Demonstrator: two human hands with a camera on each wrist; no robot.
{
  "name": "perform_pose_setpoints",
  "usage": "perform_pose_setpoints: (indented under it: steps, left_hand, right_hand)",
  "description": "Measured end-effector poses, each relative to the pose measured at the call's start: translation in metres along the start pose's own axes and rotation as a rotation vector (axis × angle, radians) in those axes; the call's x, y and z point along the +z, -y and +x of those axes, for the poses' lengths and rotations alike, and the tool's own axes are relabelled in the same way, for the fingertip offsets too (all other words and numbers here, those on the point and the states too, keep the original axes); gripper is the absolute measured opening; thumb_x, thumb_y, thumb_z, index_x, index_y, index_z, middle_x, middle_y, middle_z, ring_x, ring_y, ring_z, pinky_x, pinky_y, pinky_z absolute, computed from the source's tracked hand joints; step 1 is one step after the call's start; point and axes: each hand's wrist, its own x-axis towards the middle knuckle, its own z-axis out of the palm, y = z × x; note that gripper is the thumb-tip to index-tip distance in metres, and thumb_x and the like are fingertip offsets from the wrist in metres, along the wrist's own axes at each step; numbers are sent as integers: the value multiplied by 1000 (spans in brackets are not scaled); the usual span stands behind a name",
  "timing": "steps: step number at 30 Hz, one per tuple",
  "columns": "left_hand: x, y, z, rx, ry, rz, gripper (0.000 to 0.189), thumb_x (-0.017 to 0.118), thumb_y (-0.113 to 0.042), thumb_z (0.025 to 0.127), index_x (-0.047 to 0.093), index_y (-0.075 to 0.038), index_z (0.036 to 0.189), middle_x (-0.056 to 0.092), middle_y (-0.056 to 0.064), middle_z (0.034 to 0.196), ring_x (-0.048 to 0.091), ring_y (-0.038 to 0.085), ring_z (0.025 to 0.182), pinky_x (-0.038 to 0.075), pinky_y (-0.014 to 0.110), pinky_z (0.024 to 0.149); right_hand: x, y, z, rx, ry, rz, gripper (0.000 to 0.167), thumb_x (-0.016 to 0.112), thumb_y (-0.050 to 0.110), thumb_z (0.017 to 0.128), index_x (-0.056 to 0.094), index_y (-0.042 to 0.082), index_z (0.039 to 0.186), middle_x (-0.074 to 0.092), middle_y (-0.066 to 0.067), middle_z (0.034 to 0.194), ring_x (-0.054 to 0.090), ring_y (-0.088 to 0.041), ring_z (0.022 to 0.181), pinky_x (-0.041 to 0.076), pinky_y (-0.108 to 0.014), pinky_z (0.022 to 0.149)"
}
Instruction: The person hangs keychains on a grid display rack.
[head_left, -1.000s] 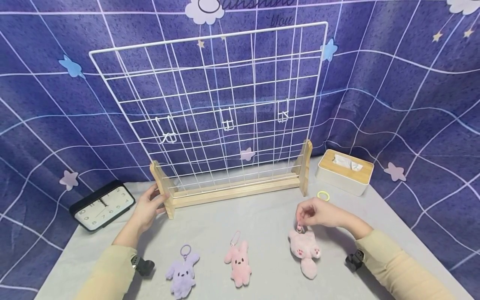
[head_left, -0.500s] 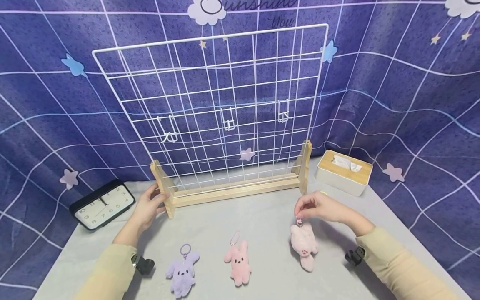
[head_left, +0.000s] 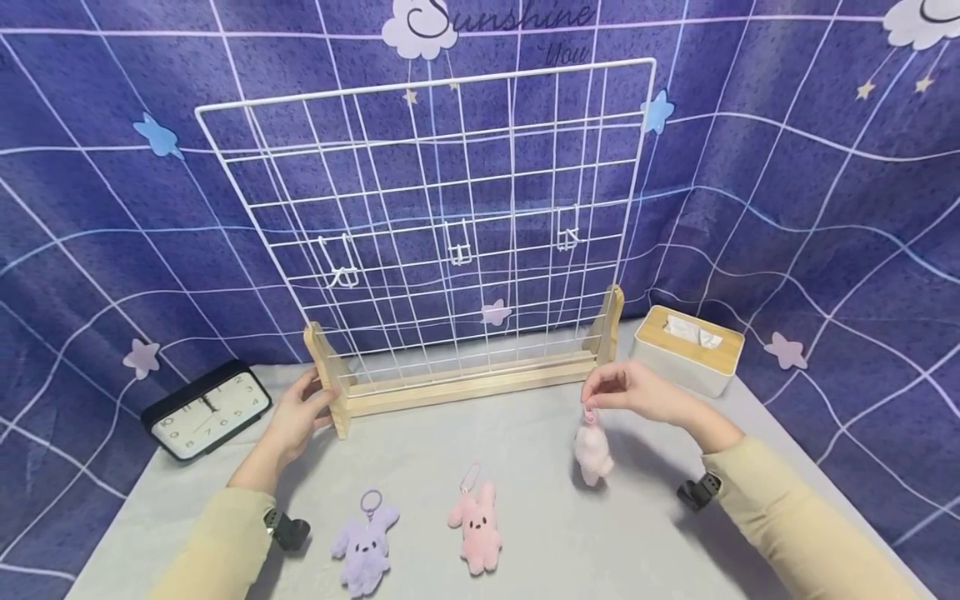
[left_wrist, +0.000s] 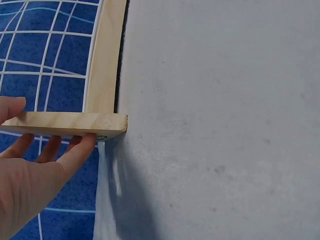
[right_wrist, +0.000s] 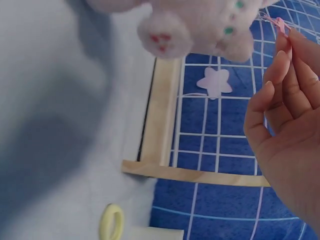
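Observation:
My left hand grips the left wooden upright of a white wire grid rack. In the left wrist view the thumb is on one face of that upright and the fingers are on the other. By its pink loop, my right hand pinches a pale pink plush keychain, which hangs near the rack's right end. The right wrist view shows the plush with a red paw print and green eyes. A purple plush keychain and a pink bunny keychain lie face up on the table.
White hooks hang on the grid at left, middle and right. A black-framed clock stands at left. A tissue box is at right, near a yellow ring. A blue patterned curtain surrounds the table.
My right hand has raised the pale pink plush off the table and moved it toward the rack, turning it as it hangs. My left hand stays on the upright.

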Motion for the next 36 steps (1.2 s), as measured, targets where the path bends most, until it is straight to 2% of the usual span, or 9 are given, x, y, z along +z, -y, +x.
perform_pose_setpoints:
  steps: [2, 6, 9, 13, 19, 26, 36]
  left_hand:
    - [0, 0, -1, -2, 4, -1, 71, 49, -8, 106, 7, -3, 163, 23, 32, 157, 43, 41, 132, 48, 52, 106]
    - [0, 0, -2, -6, 8, -14, 72, 50, -9, 106, 6, -3, 163, 21, 33, 158, 37, 47, 137, 44, 56, 109]
    - [0, 0, -2, -10, 12, -22, 73, 50, -8, 106, 5, -3, 163, 20, 33, 159, 35, 47, 138, 43, 57, 110]
    - [-1, -1, -2, -12, 20, -25, 73, 50, -8, 106, 5, -3, 163, 19, 33, 159, 34, 48, 138, 43, 57, 109]
    - [0, -4, -2, -11, 22, -31, 74, 51, -8, 105, 5, -3, 163, 17, 34, 159, 32, 49, 139, 43, 56, 109]
    - [-2, -1, -1, -3, 13, -13, 74, 52, -7, 104, 7, -1, 163, 19, 34, 158, 36, 48, 137, 46, 54, 107]
    - [-1, -2, -1, -28, 13, -25, 72, 49, -5, 106, 6, -3, 163, 18, 33, 158, 34, 47, 138, 45, 55, 108]
  right_hand:
    - [-1, 4, 4, -12, -10, 5, 6, 65, -4, 96, 70, -4, 99, 71, -12, 92, 67, -14, 86, 60, -26, 80]
    - [-6, 12, 12, -2, -62, -15, 5, 67, -2, 95, 72, -3, 98, 71, -9, 90, 64, -12, 80, 57, -23, 70]
    - [-10, 18, 18, 13, -114, -44, 4, 69, 0, 94, 73, -1, 97, 71, -6, 89, 64, -11, 79, 56, -22, 70]
    - [-16, 24, 26, -4, -175, -55, 6, 70, 0, 94, 72, -4, 97, 72, -8, 89, 68, -14, 83, 59, -25, 77]
    - [-27, 35, 34, -13, -251, -73, 7, 72, 2, 94, 73, -4, 97, 72, -12, 86, 67, -17, 78, 58, -26, 70]
    - [-36, 50, 43, -8, -361, -111, 8, 74, 5, 93, 74, -2, 97, 72, -12, 85, 66, -14, 75, 55, -23, 68]
    - [-52, 77, 48, -37, -439, -120, 11, 72, 5, 95, 73, -4, 102, 74, -11, 90, 67, -16, 78, 54, -24, 66]
